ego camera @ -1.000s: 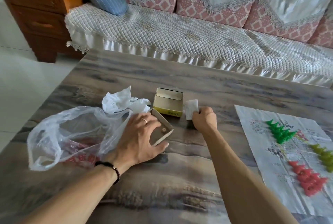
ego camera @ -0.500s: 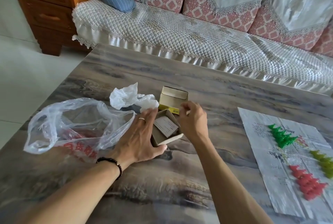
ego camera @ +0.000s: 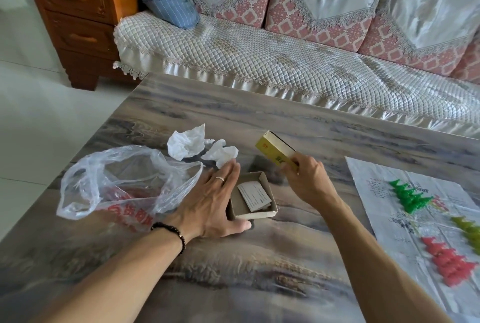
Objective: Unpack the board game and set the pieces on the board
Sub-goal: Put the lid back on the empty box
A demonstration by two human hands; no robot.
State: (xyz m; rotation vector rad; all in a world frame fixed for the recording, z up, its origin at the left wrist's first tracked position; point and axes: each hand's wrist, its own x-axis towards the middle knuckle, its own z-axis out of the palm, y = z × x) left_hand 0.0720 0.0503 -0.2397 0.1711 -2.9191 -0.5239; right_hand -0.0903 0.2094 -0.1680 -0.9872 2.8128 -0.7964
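A small cardboard box tray lies on the table with a folded paper slip inside. My left hand rests flat against the tray's left side, thumb under its near edge. My right hand pinches the yellow box lid and holds it tilted above the table, behind the tray. At the right, the paper game board lies flat with clusters of green pieces, olive pieces and red pieces on it.
A clear plastic bag with red print lies left of the tray. Crumpled white paper sits behind it. A sofa runs along the table's far edge, and a wooden cabinet stands at the back left.
My right hand put the folded slip into the tray, then picked the yellow lid up off the table. The left hand stayed beside the tray.
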